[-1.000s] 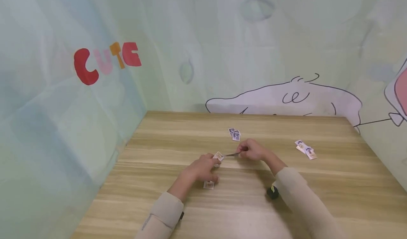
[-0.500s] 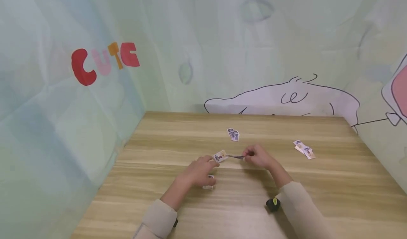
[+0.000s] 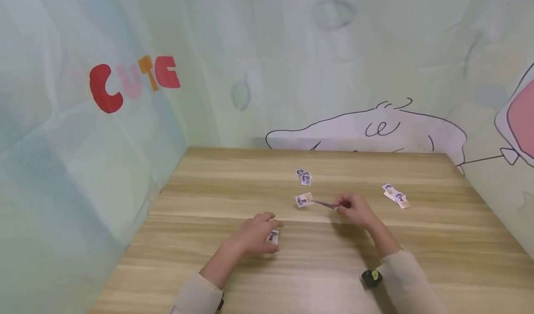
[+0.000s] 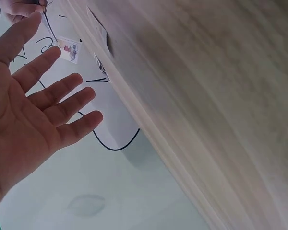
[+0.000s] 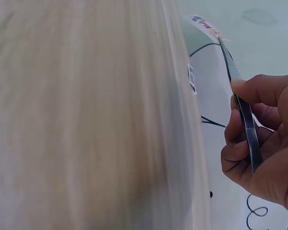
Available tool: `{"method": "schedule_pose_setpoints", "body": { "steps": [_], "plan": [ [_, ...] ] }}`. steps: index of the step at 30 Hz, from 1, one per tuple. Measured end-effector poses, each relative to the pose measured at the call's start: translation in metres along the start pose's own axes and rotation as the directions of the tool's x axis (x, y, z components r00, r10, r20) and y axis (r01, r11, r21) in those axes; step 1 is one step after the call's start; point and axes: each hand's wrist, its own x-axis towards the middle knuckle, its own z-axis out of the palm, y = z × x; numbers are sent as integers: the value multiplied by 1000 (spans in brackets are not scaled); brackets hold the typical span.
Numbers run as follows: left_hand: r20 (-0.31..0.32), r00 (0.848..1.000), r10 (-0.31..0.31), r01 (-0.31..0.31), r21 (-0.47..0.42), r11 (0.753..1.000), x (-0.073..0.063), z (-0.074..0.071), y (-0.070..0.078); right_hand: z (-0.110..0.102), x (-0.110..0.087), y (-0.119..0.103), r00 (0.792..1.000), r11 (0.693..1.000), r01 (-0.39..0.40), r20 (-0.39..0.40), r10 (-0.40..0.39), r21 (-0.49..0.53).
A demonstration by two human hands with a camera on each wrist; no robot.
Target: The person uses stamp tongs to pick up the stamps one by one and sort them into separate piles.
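Tweezers (image 3: 324,204) are pinched between the thumb and fingers of my right hand (image 3: 353,209). Their tips grip one edge of a small picture stamp (image 3: 303,200) with toothed edges; the right wrist view shows the stamp (image 5: 205,25) raised above the tabletop. My left hand (image 3: 253,235) is spread, palm empty in the left wrist view, fingers (image 4: 62,91) apart. Another stamp (image 3: 273,237) lies on the table, partly hidden behind the left thumb and fingers.
Several dark stamps (image 3: 305,177) overlap in a small group toward the back of the wooden table (image 3: 225,175). Farther right lies a second overlapping group of light stamps (image 3: 396,196). Printed cloth walls (image 3: 233,49) stand along the back and sides.
The held stamp has left the left hand's fingers and moved right with the tweezers and right hand. The left hand has drawn back slightly toward the left, its fingers now free.
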Motion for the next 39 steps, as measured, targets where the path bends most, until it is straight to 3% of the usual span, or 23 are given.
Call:
{"method": "schedule_pose_setpoints", "body": {
  "steps": [11, 23, 33, 39],
  "plan": [
    [-10, 998, 59, -59, -3, 998, -13, 4, -2, -16, -16, 12, 998, 999, -44, -53, 43, -18],
    [6, 997, 77, -77, -41, 996, -22, 12, -6, -31, -30, 20, 992, 997, -52, -117, 45, -53],
    [89, 996, -9, 16, -75, 997, -24, 15, -7, -43, -37, 30, 983, 994, -94, -164, 85, -50],
    [109, 993, -33, 41, -70, 997, -23, 15, -5, -51, -41, 35, 979, 990, -130, -167, 121, -46]
  ]
}}
